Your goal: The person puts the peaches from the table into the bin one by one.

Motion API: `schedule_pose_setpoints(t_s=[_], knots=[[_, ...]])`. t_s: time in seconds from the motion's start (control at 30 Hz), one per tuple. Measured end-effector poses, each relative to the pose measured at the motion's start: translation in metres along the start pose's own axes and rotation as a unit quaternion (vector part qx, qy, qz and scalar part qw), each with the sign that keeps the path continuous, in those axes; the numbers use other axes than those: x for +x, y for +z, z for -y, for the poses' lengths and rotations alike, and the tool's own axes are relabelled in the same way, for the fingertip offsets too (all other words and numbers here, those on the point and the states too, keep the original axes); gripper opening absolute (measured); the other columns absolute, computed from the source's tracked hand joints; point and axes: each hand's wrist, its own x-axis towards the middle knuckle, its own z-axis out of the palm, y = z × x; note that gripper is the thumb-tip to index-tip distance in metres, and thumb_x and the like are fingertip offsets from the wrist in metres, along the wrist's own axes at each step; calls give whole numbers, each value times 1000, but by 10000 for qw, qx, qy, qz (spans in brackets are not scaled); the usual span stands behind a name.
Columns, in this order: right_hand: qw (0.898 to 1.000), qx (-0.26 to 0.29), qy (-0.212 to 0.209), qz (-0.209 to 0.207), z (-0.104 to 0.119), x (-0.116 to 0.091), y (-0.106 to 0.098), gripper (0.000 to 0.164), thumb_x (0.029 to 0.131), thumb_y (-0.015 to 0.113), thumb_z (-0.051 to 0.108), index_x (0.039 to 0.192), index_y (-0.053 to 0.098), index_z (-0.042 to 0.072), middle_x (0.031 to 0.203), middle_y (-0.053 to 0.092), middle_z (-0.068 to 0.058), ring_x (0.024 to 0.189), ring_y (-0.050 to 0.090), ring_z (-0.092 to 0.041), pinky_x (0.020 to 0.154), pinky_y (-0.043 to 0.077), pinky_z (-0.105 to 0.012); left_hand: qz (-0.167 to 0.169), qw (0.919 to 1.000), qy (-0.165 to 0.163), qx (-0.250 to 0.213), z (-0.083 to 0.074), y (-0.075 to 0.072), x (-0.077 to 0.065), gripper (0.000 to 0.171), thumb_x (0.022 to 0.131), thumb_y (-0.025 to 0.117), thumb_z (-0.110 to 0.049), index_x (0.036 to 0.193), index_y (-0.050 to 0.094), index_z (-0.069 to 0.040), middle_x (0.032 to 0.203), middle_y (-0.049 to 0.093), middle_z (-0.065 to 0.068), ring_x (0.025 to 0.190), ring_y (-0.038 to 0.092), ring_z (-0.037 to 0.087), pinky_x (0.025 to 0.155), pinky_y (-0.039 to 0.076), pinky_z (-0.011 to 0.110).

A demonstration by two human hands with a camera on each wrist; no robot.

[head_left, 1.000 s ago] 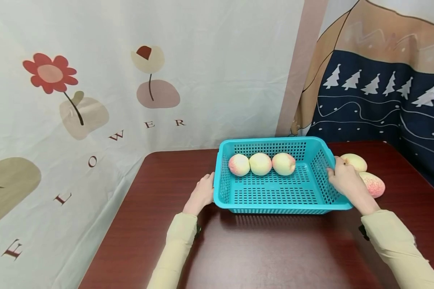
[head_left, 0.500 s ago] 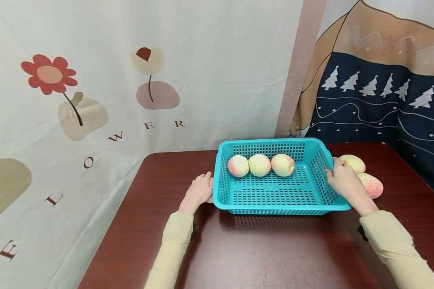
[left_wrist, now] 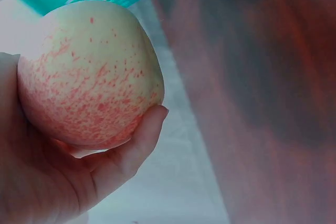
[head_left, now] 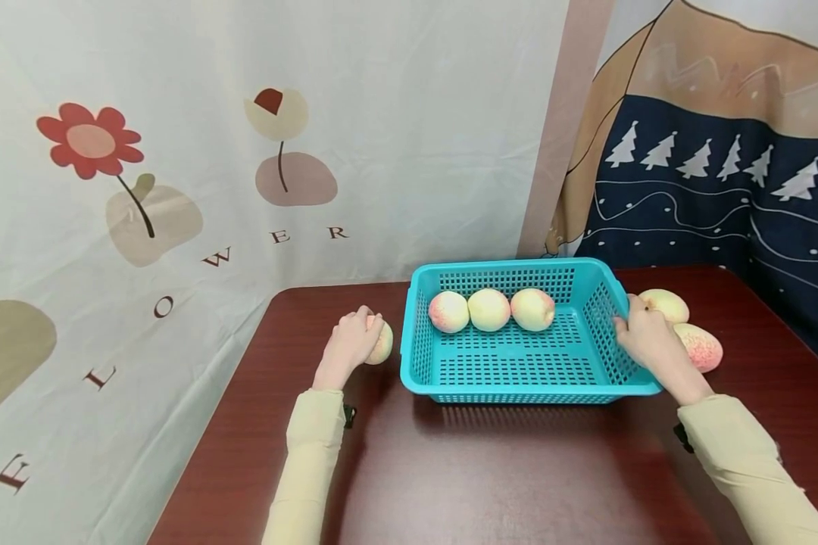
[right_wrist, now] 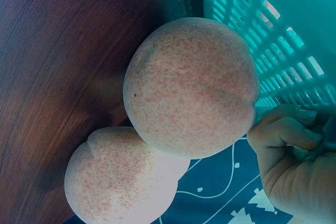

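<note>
My left hand (head_left: 344, 344) holds a peach (head_left: 383, 344) just left of the blue plastic basket (head_left: 518, 390). In the left wrist view this peach (left_wrist: 94, 77) is pale yellow with red speckles, and the thumb curls along its side. My right hand (head_left: 650, 341) grips the basket's right rim, the thumb showing on the inner side. Along the back of the basket, a pink-tinged peach (head_left: 449, 312), a paler peach (head_left: 488, 309) and another peach (head_left: 533, 309) lie in a row.
Outside the basket, beyond my right hand, lie a yellowish peach (head_left: 666, 304) and a speckled pink peach (head_left: 702, 348); one peach (right_wrist: 191, 87) appears close against the basket wall. A printed curtain (head_left: 409, 136) hangs behind the dark red-brown table (head_left: 504, 477).
My left hand has moved left, away from the basket's left side, and the peach in it has come into sight. The right hand and the basket have stayed in place.
</note>
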Motion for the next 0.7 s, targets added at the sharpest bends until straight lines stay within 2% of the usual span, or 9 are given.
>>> schedule_pose_setpoints(t_s=[0.1,0.23,0.43,0.7], knots=[[10000,-32,27,27,0,0,-1,56,94,40,13,134,18,-21,96,53,-43,58,63,-36,41,48,-32,-83,9999,43,-37,-5,-10,5,45,95,32,-40,116,53,-6,107,59,16,97,58,37,83,47,47],[10000,-46,65,56,1,0,-1,56,94,40,13,134,17,-20,96,52,-43,57,62,-33,40,47,-30,-184,9997,118,-145,-19,-20,12,45,95,32,-41,116,52,-6,108,58,15,98,57,36,84,46,47],[9999,-61,88,61,1,0,0,56,95,39,14,134,18,-20,100,51,-45,63,63,-40,43,49,-34,-64,9991,278,-321,-53,-28,24,44,94,33,-43,117,52,-10,110,58,12,100,56,32,83,47,45],[10000,-52,41,-1,1,0,0,55,94,40,13,133,19,-20,100,51,-44,64,63,-41,44,50,-36,257,9956,829,-347,-103,-27,36,41,94,33,-41,117,52,-12,114,59,9,101,57,28,83,47,43]])
